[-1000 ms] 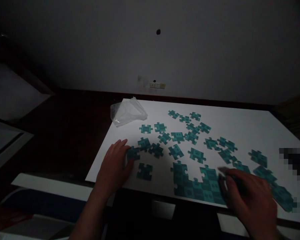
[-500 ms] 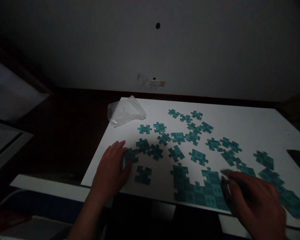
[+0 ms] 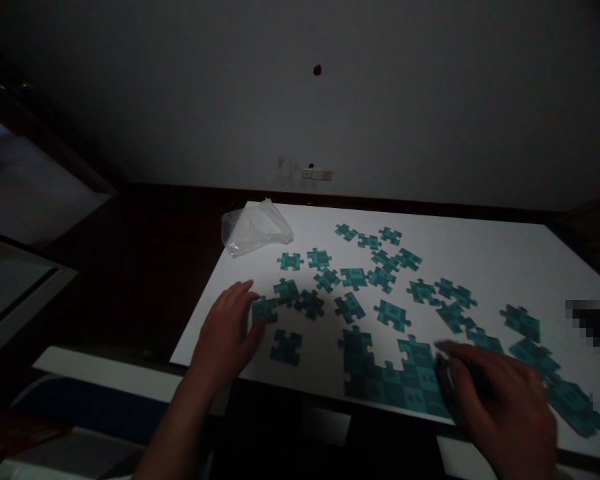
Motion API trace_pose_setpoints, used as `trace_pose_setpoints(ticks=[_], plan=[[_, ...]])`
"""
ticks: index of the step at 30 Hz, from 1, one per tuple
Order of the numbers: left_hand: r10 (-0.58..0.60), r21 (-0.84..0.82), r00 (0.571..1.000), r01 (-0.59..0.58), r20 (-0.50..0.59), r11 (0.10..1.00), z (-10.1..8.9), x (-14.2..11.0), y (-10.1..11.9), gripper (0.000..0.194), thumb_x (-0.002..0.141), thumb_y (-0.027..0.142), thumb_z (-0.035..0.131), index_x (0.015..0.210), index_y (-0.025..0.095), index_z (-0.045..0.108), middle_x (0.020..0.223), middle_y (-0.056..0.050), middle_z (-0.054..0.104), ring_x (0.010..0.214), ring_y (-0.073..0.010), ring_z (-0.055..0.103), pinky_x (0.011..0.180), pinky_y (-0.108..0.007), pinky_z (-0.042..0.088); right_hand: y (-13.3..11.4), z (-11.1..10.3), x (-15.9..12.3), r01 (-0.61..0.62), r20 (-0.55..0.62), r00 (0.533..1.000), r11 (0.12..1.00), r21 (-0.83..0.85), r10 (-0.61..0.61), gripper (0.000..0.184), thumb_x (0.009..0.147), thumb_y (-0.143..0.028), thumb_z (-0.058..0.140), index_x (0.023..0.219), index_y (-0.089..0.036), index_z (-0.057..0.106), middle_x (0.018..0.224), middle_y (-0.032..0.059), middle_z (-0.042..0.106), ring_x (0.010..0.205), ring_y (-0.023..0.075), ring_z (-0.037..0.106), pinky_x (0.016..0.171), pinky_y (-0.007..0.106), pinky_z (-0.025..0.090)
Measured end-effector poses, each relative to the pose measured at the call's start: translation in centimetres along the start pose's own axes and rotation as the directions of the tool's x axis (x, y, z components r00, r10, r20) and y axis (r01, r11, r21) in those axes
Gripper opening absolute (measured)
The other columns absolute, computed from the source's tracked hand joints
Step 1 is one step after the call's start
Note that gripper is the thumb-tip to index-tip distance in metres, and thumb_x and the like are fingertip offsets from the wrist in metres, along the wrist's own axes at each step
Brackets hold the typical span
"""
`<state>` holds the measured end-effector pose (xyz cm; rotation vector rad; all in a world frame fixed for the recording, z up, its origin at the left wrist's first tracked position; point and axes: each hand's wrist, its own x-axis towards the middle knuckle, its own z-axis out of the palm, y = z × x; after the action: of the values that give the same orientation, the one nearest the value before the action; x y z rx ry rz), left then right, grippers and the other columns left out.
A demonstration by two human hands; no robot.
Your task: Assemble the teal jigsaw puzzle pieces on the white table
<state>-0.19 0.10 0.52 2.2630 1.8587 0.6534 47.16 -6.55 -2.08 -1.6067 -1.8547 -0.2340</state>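
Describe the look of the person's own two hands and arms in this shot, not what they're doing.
Both are bare. The left hand has no glove, ring or watch that the dim picture shows, and its forearm is uncovered down to the frame's bottom edge, with no sleeve in view. The right hand is likewise ungloved; its wrist is cut off by the frame, so any sleeve or watch there cannot be told. Light is too low for finer detail.
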Motion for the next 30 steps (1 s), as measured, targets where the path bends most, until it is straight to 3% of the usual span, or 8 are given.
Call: trace_pose_setpoints(ticks=[3, 9, 12, 18, 22, 24, 27, 30], plan=[[-0.021, 0.030, 1.000, 0.021, -0.010, 0.999, -1.2, 2.9, 1.5, 0.032, 0.112, 0.038, 0.067, 0.141, 0.025, 0.072, 0.160, -0.015, 0.075, 0.153, -0.0390, 0.067, 0.128, -0.061, 0.060, -0.1, 0.1, -0.1, -0.051, 0.012, 0.999, 0.998, 0.032, 0.051, 0.027, 0.114, -0.051, 0.064, 0.116, -0.032, 0.084, 0.106, 0.0088, 0.089, 0.100, 0.0395, 0.078, 0.096, 0.059, 0.055], [-0.094, 0.270, 0.958, 0.018, 0.272, 0.963, -2.0, 11.6, 6.3, 0.046, 0.117, 0.050, 0.061, 0.150, 0.020, 0.072, 0.150, -0.019, 0.077, 0.140, -0.0407, 0.073, 0.113, -0.053, 0.064, -0.4, 0.0, -0.1, -0.116, 0.005, 0.993, 0.987, 0.110, 0.116, 0.025, 0.111, -0.051, 0.067, 0.111, -0.035, 0.086, 0.106, 0.0113, 0.088, 0.102, 0.0451, 0.078, 0.097, 0.066, 0.055], [-0.159, 0.347, 0.922, 0.028, 0.354, 0.937, -1.2, 14.0, 7.7, 0.060, 0.114, 0.063, 0.064, 0.152, 0.017, 0.074, 0.151, -0.024, 0.075, 0.139, -0.0449, 0.074, 0.109, -0.054, 0.064, -0.4, 0.2, -0.1, -0.119, -0.009, 0.993, 0.986, 0.120, 0.121, 0.024, 0.111, -0.049, 0.067, 0.111, -0.035, 0.086, 0.108, 0.0112, 0.089, 0.102, 0.0439, 0.077, 0.097, 0.064, 0.055], [-0.152, 0.340, 0.900, 0.004, 0.409, 0.940, -0.6, 15.0, 7.1, 0.051, 0.115, 0.047, 0.064, 0.158, 0.024, 0.078, 0.154, -0.024, 0.072, 0.143, -0.0452, 0.073, 0.112, -0.055, 0.064, -0.2, 0.7, -0.1, -0.010, -0.053, 0.998, 0.996, 0.089, 0.015, 0.026, 0.116, -0.043, 0.064, 0.114, -0.026, 0.084, 0.107, 0.0094, 0.088, 0.101, 0.0345, 0.075, 0.098, 0.053, 0.054], [0.021, 0.191, 0.871, -0.131, 0.492, 0.973, -1.0, 15.5, 5.1, 0.064, 0.103, 0.010, 0.059, 0.161, 0.029, 0.079, 0.157, -0.016, 0.073, 0.147, -0.0341, 0.071, 0.126, -0.047, 0.058, -0.2, 0.6, -0.1, -0.008, -0.045, 0.999, 0.996, 0.083, 0.012, 0.024, 0.116, -0.041, 0.065, 0.114, -0.026, 0.084, 0.108, 0.0093, 0.089, 0.103, 0.0357, 0.075, 0.098, 0.053, 0.053], [0.126, 0.104, 0.858, -0.203, 0.498, 0.974, -1.2, 15.5, 4.5, 0.072, 0.095, 0.000, 0.056, 0.154, 0.031, 0.083, 0.164, -0.012, 0.071, 0.154, -0.0297, 0.066, 0.135, -0.042, 0.051, -0.2, 0.5, -0.2, -0.019, -0.037, 0.999, 0.996, 0.084, 0.022, 0.023, 0.115, -0.039, 0.065, 0.114, -0.026, 0.084, 0.108, 0.0093, 0.089, 0.104, 0.0370, 0.076, 0.098, 0.054, 0.053], [0.121, 0.086, 0.905, -0.170, 0.407, 0.982, -1.3, 15.0, 4.9, 0.058, 0.100, 0.009, 0.057, 0.149, 0.028, 0.084, 0.165, -0.012, 0.072, 0.157, -0.0321, 0.064, 0.133, -0.046, 0.054, -0.2, 0.5, -0.3, -0.039, -0.017, 0.999, 0.995, 0.090, 0.040, 0.021, 0.114, -0.036, 0.066, 0.114, -0.027, 0.085, 0.110, 0.0095, 0.090, 0.106, 0.0377, 0.077, 0.098, 0.055, 0.052], [-0.021, 0.197, 0.940, -0.049, 0.340, 0.979, -1.1, 14.4, 6.4, 0.045, 0.114, 0.044, 0.059, 0.147, 0.023, 0.081, 0.150, -0.019, 0.079, 0.144, -0.0412, 0.071, 0.117, -0.056, 0.063, -0.2, 0.5, -0.4, -0.034, -0.027, 0.999, 0.996, 0.082, 0.036, 0.022, 0.115, -0.039, 0.066, 0.115, -0.027, 0.084, 0.111, 0.0099, 0.089, 0.107, 0.0381, 0.076, 0.097, 0.055, 0.052]])
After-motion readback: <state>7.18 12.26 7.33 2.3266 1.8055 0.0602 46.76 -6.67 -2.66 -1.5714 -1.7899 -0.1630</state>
